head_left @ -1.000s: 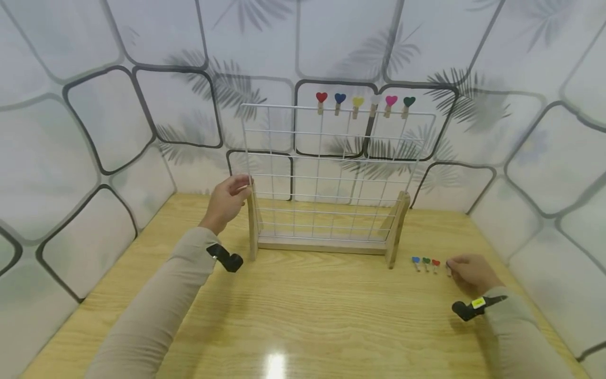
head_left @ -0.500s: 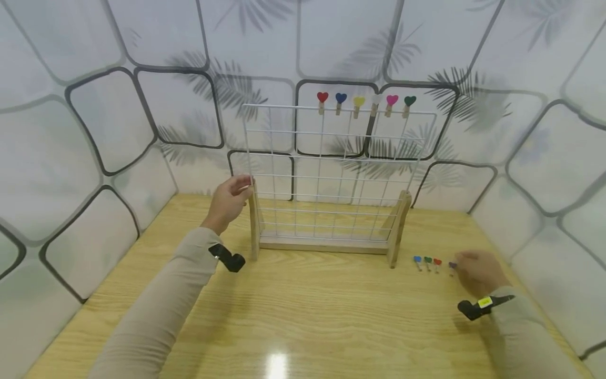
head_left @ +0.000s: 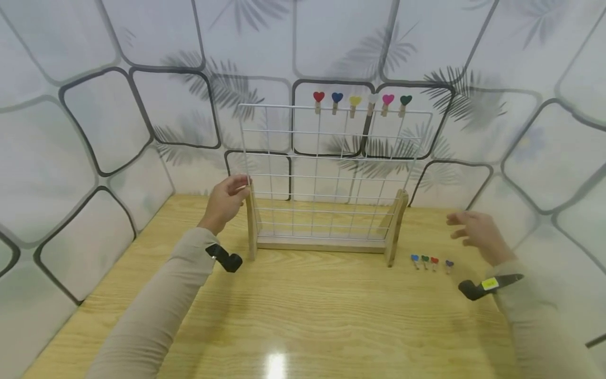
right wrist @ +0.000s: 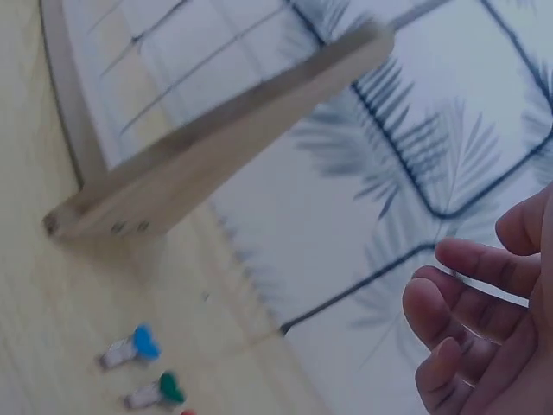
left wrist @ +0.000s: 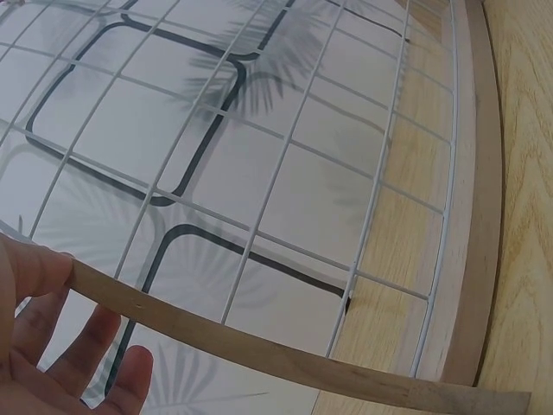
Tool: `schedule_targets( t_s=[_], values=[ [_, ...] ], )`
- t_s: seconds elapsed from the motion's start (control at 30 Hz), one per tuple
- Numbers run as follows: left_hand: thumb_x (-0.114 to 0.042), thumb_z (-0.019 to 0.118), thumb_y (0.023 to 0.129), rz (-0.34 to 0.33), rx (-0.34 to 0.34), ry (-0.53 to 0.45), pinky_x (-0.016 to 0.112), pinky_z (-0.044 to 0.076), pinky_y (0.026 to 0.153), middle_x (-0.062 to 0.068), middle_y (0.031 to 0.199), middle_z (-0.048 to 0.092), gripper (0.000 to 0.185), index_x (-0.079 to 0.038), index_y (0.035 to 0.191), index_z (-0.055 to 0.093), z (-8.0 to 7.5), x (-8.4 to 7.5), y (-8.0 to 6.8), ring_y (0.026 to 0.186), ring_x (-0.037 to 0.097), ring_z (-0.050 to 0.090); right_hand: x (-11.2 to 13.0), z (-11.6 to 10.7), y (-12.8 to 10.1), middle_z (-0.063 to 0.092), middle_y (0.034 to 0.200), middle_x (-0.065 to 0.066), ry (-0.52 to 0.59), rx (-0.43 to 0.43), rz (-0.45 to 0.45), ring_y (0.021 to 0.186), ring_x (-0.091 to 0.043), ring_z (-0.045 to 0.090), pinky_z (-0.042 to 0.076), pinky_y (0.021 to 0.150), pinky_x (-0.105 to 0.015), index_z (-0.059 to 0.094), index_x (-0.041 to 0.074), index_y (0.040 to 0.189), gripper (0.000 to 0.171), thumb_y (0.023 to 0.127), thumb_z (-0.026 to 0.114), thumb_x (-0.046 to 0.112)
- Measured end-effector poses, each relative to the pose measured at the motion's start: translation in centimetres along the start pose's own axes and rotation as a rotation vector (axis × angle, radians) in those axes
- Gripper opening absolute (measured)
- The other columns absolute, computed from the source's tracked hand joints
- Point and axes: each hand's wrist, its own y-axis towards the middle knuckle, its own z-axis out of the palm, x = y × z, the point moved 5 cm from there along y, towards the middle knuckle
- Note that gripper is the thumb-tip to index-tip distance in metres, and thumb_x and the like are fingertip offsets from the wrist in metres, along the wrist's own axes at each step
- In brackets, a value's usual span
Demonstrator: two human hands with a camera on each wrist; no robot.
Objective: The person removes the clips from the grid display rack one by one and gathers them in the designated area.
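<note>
A white wire grid rack [head_left: 331, 198] stands upright in a wooden base. At the top of its left wooden post, my left hand [head_left: 224, 202] holds on with thumb and fingertips; the lower fingers hang loosely beside the post in the left wrist view. Four-sided contact is hidden there. My right hand [head_left: 480, 234] is in the air right of the rack, fingers loosely bent, holding nothing. In front of it lies a small row of heart-topped clothespins: blue [head_left: 415, 260], green [head_left: 425, 261], red [head_left: 434, 262] and, slightly apart, purple [head_left: 449, 266].
Several heart clothespins, including red [head_left: 319, 98], yellow [head_left: 355, 101] and pink [head_left: 387, 100] ones, are clipped along the rack's top wire. The wood-grain table [head_left: 326, 310] meets walls of patterned cloth [head_left: 341, 42] at the back and sides.
My right hand lets go of the purple clothespin, leaving it on the table right of the other three, and moves up and away from it. My left hand stays at the post.
</note>
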Motion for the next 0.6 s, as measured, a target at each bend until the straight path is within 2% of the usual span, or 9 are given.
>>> schedule_targets(
  t_s=[0.1, 0.2, 0.3, 0.47, 0.6],
  values=[
    [-0.013, 0.054, 0.092, 0.003, 0.001, -0.003, 0.041, 0.045, 0.082, 0.011, 0.127, 0.052, 0.035, -0.005, 0.126, 0.05, 0.0, 0.0, 0.0, 0.115, 0.023, 0.049, 2.6, -0.2, 0.2, 0.061, 0.087, 0.021, 0.061, -0.016, -0.039, 0.074, -0.013, 0.062, 0.049, 0.057, -0.027, 0.058, 0.013, 0.106, 0.036, 0.098, 0.035, 0.039],
    [-0.013, 0.054, 0.092, 0.01, -0.001, -0.012, 0.045, 0.044, 0.084, 0.012, 0.127, 0.052, 0.036, -0.004, 0.126, 0.049, 0.0, 0.0, 0.1, 0.116, 0.025, 0.049, 5.3, -0.2, 0.5, 0.062, 0.09, 0.015, 0.102, -0.008, -0.081, 0.073, -0.012, 0.061, 0.048, 0.055, -0.026, 0.059, 0.016, 0.104, 0.034, 0.098, 0.036, 0.039],
    [-0.013, 0.054, 0.092, 0.014, -0.005, -0.019, 0.046, 0.043, 0.085, 0.013, 0.127, 0.052, 0.036, -0.003, 0.127, 0.049, 0.0, 0.1, 0.1, 0.116, 0.026, 0.049, 7.7, 0.3, 0.8, 0.062, 0.091, 0.012, 0.109, 0.002, -0.108, 0.073, -0.012, 0.061, 0.048, 0.056, -0.027, 0.057, 0.011, 0.108, 0.04, 0.097, 0.036, 0.042],
    [-0.014, 0.054, 0.092, 0.005, -0.013, -0.019, 0.039, 0.045, 0.082, 0.011, 0.126, 0.053, 0.034, -0.005, 0.125, 0.05, 0.0, 0.1, 0.1, 0.115, 0.024, 0.049, 11.2, 1.6, 1.1, 0.062, 0.095, 0.004, 0.11, 0.01, -0.142, 0.074, -0.014, 0.061, 0.048, 0.057, -0.028, 0.054, 0.0, 0.113, 0.05, 0.096, 0.036, 0.044],
    [-0.015, 0.054, 0.093, 0.011, -0.014, -0.019, 0.035, 0.045, 0.079, 0.012, 0.127, 0.052, 0.034, -0.004, 0.125, 0.05, 0.1, 0.1, 0.0, 0.116, 0.024, 0.049, 14.0, 2.8, 1.2, 0.061, 0.099, -0.005, 0.141, 0.033, -0.191, 0.075, -0.018, 0.06, 0.047, 0.055, -0.027, 0.054, -0.002, 0.113, 0.051, 0.096, 0.037, 0.043]
  ],
)
